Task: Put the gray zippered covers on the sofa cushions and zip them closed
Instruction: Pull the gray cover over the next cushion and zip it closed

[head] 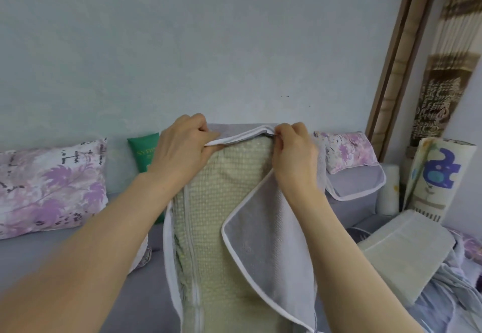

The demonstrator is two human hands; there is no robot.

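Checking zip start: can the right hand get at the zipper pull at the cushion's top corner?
Probably yes: the right hand already pinches at the gray cover's top corner, nothing between; the pull itself is too small to confirm.

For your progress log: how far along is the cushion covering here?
Done: the gray cover is pulled up over the cushion. In hand: the left hand grips the top edge, the right hand pinches near the zipper end. Left: the opening gapes, unzipped; a bare cushion waits at right.

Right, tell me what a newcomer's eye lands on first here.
Dead centre, a pale green cushion stands upright, half inside a gray cover whose flap hangs open. The left hand and right hand pinch the cover's top edge. A purple floral pillow lies on the sofa at left.
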